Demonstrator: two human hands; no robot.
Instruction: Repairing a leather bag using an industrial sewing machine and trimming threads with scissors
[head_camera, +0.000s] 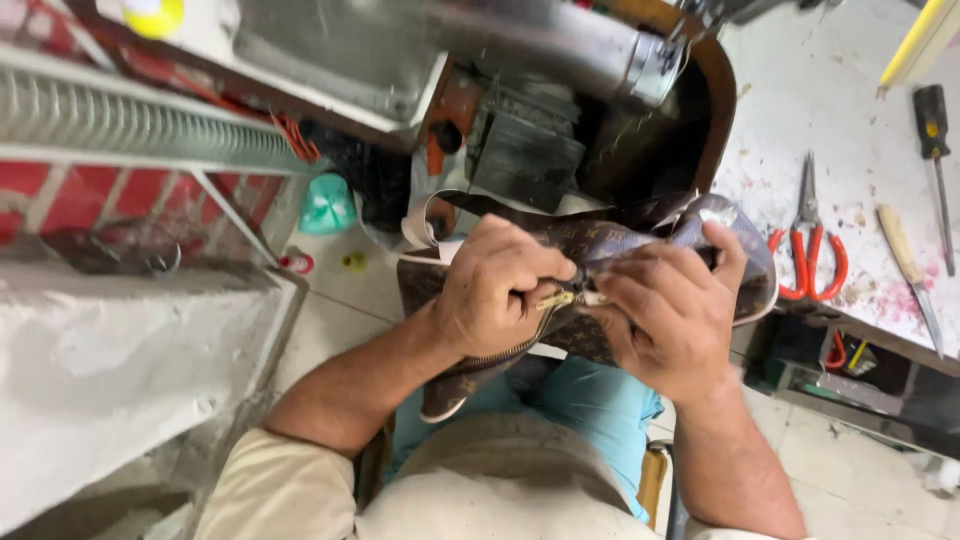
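A brown patterned handbag (620, 238) with a brass zipper lies across my lap, in front of a sewing machine. My left hand (495, 285) is closed around the bag's edge, its fingertips pinching the small brass zipper pull (556, 298). My right hand (672, 310) grips the bag's fabric just right of the pull, thumb and fingers pressed on the zipper tape. The two hands nearly touch at the pull. The zipper chain (505, 352) runs down to the left below my left hand.
A stained white workbench (830, 90) at the right carries red-handled scissors (812, 240), a knife with a pale handle (905, 265) and a black-handled screwdriver (935, 150). A metal machine (560, 60) stands ahead. A white ledge (120, 370) is at the left.
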